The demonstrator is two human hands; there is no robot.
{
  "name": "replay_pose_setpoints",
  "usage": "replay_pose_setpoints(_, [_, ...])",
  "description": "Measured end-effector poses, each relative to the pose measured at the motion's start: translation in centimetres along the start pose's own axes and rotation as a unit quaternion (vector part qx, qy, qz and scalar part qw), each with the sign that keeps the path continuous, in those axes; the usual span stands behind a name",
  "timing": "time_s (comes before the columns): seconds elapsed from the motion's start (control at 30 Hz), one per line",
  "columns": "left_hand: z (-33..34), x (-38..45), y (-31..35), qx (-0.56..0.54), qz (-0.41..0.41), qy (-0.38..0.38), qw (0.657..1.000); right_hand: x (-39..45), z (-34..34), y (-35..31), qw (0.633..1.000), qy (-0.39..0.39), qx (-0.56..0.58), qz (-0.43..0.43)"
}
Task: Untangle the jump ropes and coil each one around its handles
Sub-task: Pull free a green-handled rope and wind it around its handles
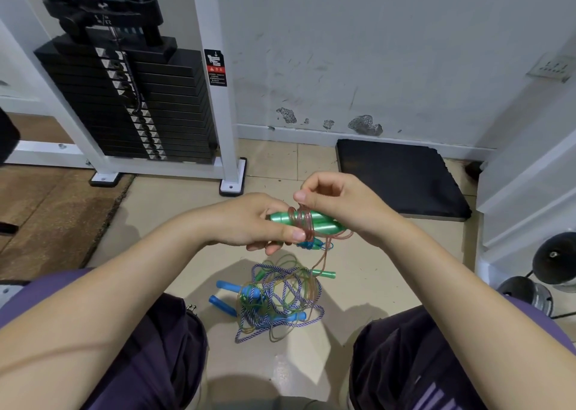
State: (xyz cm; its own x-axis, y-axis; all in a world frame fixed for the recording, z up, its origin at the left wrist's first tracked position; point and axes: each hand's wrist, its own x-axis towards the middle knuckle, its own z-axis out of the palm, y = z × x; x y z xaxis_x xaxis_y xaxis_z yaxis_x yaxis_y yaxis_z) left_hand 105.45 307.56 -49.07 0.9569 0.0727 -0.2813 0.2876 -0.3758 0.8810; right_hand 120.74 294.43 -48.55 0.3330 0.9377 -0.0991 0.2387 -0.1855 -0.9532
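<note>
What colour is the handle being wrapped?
Green handle, shiny; the head view shows it.

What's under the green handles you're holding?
Below the green handles, on the floor, lies a tangled rope pile with blue handles. Its lower strands are hidden.

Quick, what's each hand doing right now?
Left hand: grips the green handles.
Right hand: pinches the clear reddish rope coiled around them.

Green handles (314, 221), clear pink cord (301, 219), blue handles (229, 286), purple-white braided rope (280, 316).
</note>
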Motion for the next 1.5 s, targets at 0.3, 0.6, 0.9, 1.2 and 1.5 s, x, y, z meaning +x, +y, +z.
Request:
replay_pose_setpoints(0.3, [-0.9,0.4,0.1,-0.143,0.06,0.123,0.98,0.2,-0.6,-0.1,0.972,-0.091,0.213,0.037])
replay_pose_setpoints(0.6, [-2.5,0.9,-0.7,-0.209,0.001,0.378,0.902,-0.2,1.2,0.2,0.999,-0.006,0.018,0.034])
replay_pose_setpoints(0.9, [-2.9,1.3,-2.5,-0.063,-0.094,0.183,0.977,-0.9,-1.0,-2.4,0.981,0.112,-0.074,-0.141])
replay_pose_setpoints(1.2, [-0.1,1.6,-0.2,0.091,-0.112,-0.017,0.989,-0.8,-0.5,-1.5,0.987,0.077,-0.065,-0.122])
replay_pose_setpoints(1.5, [0.5,1.4,0.4,0.144,-0.044,0.002,0.989,0.3,-0.8,0.3,0.974,0.154,-0.163,-0.037])
